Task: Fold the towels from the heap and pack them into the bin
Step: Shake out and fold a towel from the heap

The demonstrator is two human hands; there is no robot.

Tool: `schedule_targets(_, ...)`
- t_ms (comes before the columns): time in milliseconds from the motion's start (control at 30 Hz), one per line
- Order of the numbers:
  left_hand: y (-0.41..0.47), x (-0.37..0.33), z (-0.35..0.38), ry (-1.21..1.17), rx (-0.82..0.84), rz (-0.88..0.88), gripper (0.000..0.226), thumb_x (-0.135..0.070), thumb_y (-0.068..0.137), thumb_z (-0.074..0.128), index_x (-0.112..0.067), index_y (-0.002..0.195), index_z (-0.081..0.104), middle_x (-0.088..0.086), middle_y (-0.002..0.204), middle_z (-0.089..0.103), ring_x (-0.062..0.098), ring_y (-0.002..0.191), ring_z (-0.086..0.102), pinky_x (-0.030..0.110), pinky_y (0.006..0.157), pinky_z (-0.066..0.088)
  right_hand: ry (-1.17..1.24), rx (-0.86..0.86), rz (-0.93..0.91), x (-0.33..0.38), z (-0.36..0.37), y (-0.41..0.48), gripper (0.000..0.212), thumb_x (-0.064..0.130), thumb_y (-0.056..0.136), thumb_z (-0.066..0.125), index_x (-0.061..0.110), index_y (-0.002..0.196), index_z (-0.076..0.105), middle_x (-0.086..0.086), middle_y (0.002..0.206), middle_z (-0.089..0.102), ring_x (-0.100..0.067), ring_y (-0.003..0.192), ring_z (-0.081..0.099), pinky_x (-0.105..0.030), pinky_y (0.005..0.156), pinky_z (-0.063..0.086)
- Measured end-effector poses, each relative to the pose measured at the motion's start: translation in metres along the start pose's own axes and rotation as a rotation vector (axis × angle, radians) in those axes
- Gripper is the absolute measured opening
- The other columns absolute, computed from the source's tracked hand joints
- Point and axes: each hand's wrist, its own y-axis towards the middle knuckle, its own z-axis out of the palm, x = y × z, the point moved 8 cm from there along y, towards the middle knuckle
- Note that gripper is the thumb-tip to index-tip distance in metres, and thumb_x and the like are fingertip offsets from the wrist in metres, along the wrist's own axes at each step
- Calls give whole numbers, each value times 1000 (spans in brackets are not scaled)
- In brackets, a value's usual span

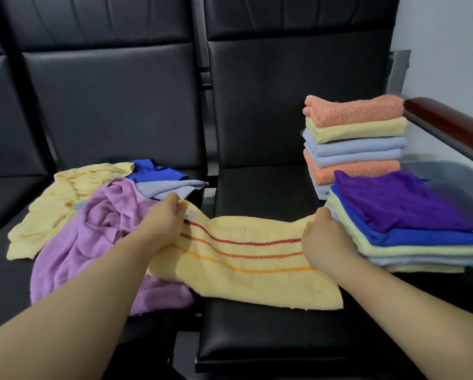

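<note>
1. My left hand (165, 219) pinches the far left corner of a pale yellow terry towel with red and orange stripes (246, 259); my fingers (179, 208) are pressed together on the cloth near its small label.
2. My right hand (324, 237) grips the far right corner of the same towel, fingers curled shut around the edge.
3. The striped towel is stretched between my two hands, and its near part lies flat on the black padded seat (257, 330) in front of me.
4. To my left, on the neighbouring seat, lies the loose heap: a crumpled lilac towel (92, 231), a rumpled plain yellow towel (51, 212), a bright blue cloth (153, 168) and a light blue-grey cloth (169, 187).
5. The left end of the striped towel overlaps the lilac one.
6. At the far right stands a tall stack of folded towels (356, 138) in orange, yellow and pale blue.
7. In front of it is a lower folded pile topped by a purple cloth (399, 204), just beside my right hand.
8. A grey plastic bin (454, 174) shows behind that pile; I cannot tell whether the pile sits in it.
</note>
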Motion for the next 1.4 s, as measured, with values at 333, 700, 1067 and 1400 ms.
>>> schedule_targets(333,10,9,12,65,-107,-40,26,-34,106,38,-13,91,42,5,75,57,32,80,55,39,63,36,374,16,251,-18,-8,10,7,8,103,42,4,108,47,-2,82,40,-15,64,34,-23,64,35)
schedule_targets(700,-4,-8,12,153,-77,-74,28,-37,97,54,-17,114,42,4,103,62,30,94,58,42,73,49,358,-128,131,-7,-21,-1,59,28,105,56,14,152,24,-6,112,55,-16,81,51,-30,68,46)
schedule_targets(1067,-48,-85,50,180,208,78,17,-35,98,52,-20,105,50,-3,92,61,20,86,59,37,72,48,107,-63,-262,14,-17,-17,19,24,101,53,24,117,64,4,119,54,-17,108,57,-34,91,53)
schedule_targets(1400,-45,-147,94,290,328,406,28,-33,105,35,-19,119,54,3,128,56,25,123,50,39,102,39,3,165,-422,16,-10,-42,23,33,101,49,24,102,71,5,101,68,-17,93,63,-37,84,56)
